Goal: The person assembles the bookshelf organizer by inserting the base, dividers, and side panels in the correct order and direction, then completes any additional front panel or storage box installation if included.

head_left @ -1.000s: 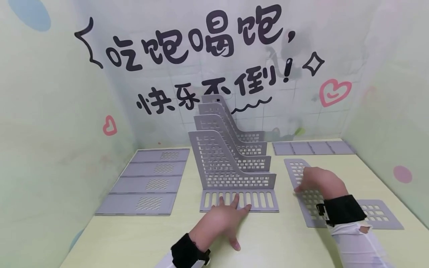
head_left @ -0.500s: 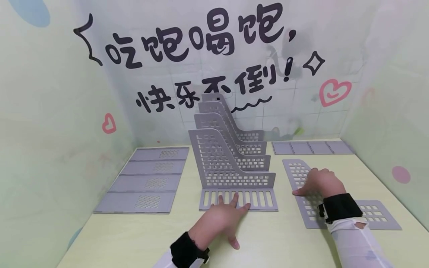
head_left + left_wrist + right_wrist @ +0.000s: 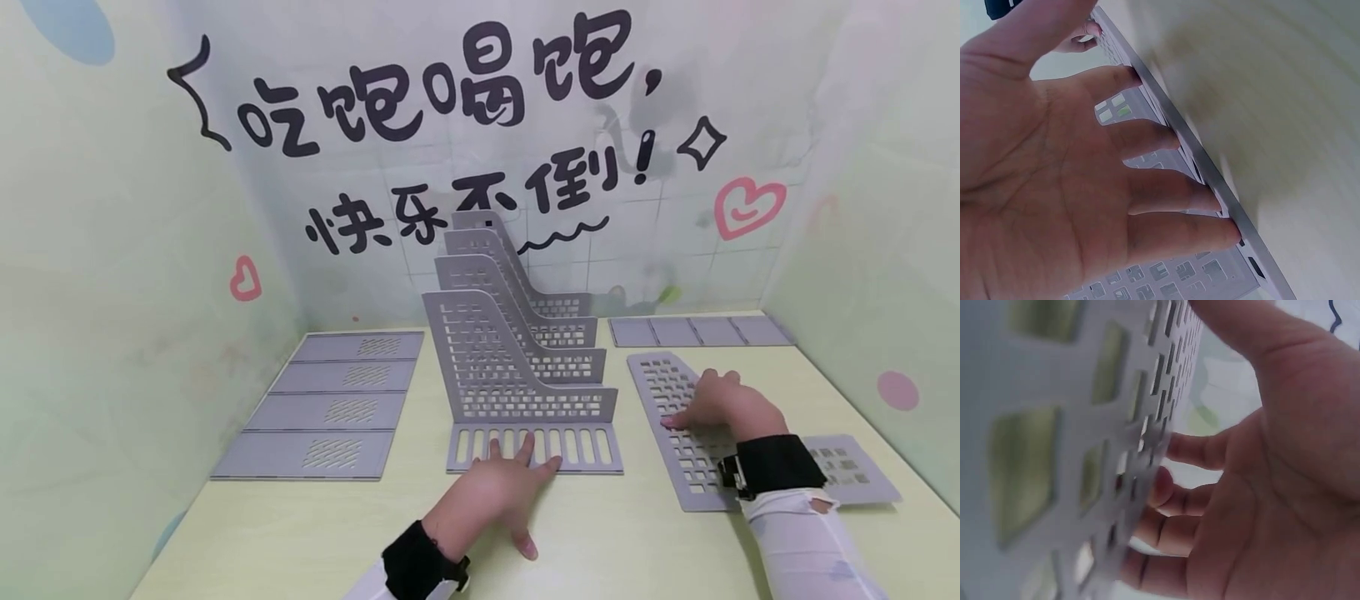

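In the head view, a grey-purple file rack stands mid-table, its upright perforated dividers (image 3: 513,362) rising from a slotted base (image 3: 592,468). My left hand (image 3: 498,492) lies with fingers spread and fairly straight, fingertips touching the base's front strip; the left wrist view has them along its edge rail (image 3: 1191,134). To the right, my right hand (image 3: 731,404) grips a loose L-shaped perforated panel (image 3: 708,502). Its thumb is on the near face and its fingers (image 3: 1169,534) are behind the panel, partly hidden. The panel tilts slightly, with its right end off the table.
Several flat panels with slanted slots (image 3: 273,454) lie in a row at the left. A strip of narrower flat pieces (image 3: 675,332) lies at the back right. Printed curtain walls (image 3: 360,292) enclose the table's back and sides.
The right hand has shifted slightly right, its thumb now over the panel's face. The panel, flat before, has tilted up a little. Left hand and rack stay put.
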`<state>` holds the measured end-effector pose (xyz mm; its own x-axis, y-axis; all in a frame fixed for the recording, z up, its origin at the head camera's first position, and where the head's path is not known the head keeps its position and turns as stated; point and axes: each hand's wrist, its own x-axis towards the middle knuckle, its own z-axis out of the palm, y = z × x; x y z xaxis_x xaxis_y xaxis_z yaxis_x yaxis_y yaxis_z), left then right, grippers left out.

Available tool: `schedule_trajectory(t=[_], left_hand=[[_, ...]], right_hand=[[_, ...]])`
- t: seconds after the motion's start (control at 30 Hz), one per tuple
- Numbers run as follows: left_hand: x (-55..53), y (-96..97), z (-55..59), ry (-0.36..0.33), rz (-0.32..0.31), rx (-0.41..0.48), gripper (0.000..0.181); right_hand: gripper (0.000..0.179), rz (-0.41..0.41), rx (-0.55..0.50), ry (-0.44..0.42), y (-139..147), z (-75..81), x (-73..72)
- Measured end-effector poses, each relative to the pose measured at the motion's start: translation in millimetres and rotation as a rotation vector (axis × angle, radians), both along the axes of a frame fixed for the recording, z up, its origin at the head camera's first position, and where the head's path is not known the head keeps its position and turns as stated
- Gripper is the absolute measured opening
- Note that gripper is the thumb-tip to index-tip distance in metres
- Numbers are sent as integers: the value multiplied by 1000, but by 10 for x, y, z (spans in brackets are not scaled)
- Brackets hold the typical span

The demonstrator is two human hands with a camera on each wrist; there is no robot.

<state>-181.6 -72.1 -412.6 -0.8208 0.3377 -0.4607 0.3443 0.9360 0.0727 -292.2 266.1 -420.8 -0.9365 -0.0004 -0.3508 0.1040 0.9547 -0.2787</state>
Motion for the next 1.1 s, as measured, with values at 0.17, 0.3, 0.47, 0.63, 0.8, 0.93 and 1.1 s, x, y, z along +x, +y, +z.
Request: schedule_trajectory(t=[0.17, 0.3, 0.47, 0.63, 0.8, 0.93, 1.1], left_hand=[[1, 8, -12, 0, -1, -5, 128], [-3, 13, -12, -3, -2, -8, 128], [-13, 12, -3, -6, 2, -5, 128], [-17, 6, -5, -3, 3, -11, 129], [-17, 5, -11, 3, 4, -13, 129], [-17, 8, -10, 3, 2, -19, 129], [-12, 13, -12, 9, -6, -30, 128]], right_hand=[[102, -12, -289, 134, 82, 229, 20], [63, 19, -532, 270, 157, 534, 117], [46, 68, -595, 447, 236, 877, 345], [40, 99, -510, 461, 299, 1089, 557], [24, 223, -424, 480, 270, 1114, 658], [14, 354, -443, 480, 230, 1065, 677], [13, 438, -502, 446, 216, 1003, 645]])
